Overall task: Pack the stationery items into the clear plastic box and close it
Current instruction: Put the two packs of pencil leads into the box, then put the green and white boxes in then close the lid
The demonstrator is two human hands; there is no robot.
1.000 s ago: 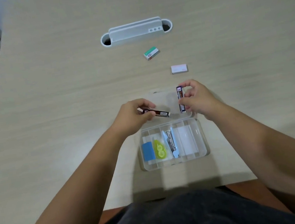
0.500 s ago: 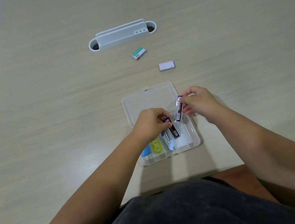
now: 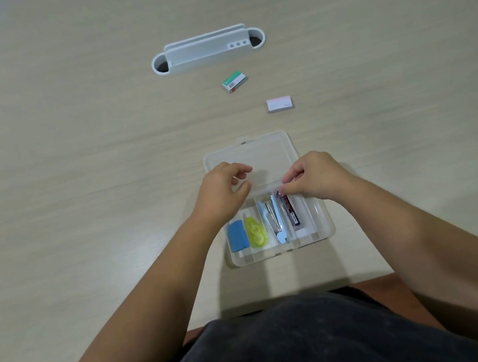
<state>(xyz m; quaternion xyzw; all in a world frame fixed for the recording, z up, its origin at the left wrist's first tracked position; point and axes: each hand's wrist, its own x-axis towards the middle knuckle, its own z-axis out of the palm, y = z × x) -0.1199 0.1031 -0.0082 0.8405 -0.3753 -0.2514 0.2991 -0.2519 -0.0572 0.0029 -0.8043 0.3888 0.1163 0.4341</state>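
The clear plastic box [image 3: 326,228] lies near the table's front edge, with its lid [image 3: 253,152] folded flat behind it. Its compartments hold a blue eraser [image 3: 237,237], a yellow correction tape [image 3: 257,234], a pale blue stapler [image 3: 275,221] and dark lead cases [image 3: 294,216]. My left hand [image 3: 222,190] hovers over the box's far left corner, holding nothing, its fingers loosely curled and apart. My right hand [image 3: 315,177] pinches the far end of a lead case lying in the right-hand compartment. A green box [image 3: 235,81] and a pink box [image 3: 280,104] lie on the table beyond the lid.
A white cable-port tray [image 3: 207,51] is set into the light wood table [image 3: 92,170] at the far middle. The table's front edge runs just below the box, with my dark-clothed lap under it. At the left edge the floor and a shelf show.
My left hand has dropped its lead case into the box and drawn back over the lid. My right hand has lowered its lead case into the same compartment.
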